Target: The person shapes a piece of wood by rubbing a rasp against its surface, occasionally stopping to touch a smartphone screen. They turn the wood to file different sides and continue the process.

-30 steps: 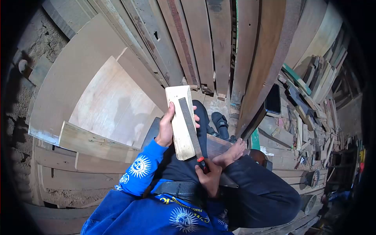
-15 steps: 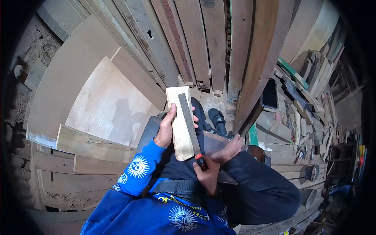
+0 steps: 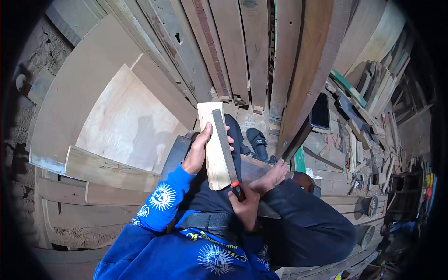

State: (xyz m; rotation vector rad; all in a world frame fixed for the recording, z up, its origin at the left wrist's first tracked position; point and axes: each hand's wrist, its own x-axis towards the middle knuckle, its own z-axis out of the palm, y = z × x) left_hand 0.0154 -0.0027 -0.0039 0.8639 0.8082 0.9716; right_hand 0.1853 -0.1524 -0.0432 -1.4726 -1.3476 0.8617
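Note:
A pale wooden block (image 3: 215, 158) stands lengthwise over my lap at the middle of the view. My left hand (image 3: 198, 149) is wrapped round its left side, with fingertips showing past its right edge. My right hand (image 3: 246, 206) is closed on the red and black handle of a flat grey file (image 3: 224, 145). The file's blade lies along the right part of the block's face, its tip near the block's top end.
Long planks (image 3: 228, 51) lean ahead. Plywood sheets (image 3: 123, 116) lie at the left. A phone (image 3: 320, 112) rests beside a thick upright board (image 3: 310, 70). Wood scraps (image 3: 368, 126) are heaped at the right. A sandal (image 3: 257, 143) lies beyond my bare foot (image 3: 273, 178).
The file and my right hand have shifted slightly up and left. The block and my left hand stay nearly in place, and the whole view has moved a little.

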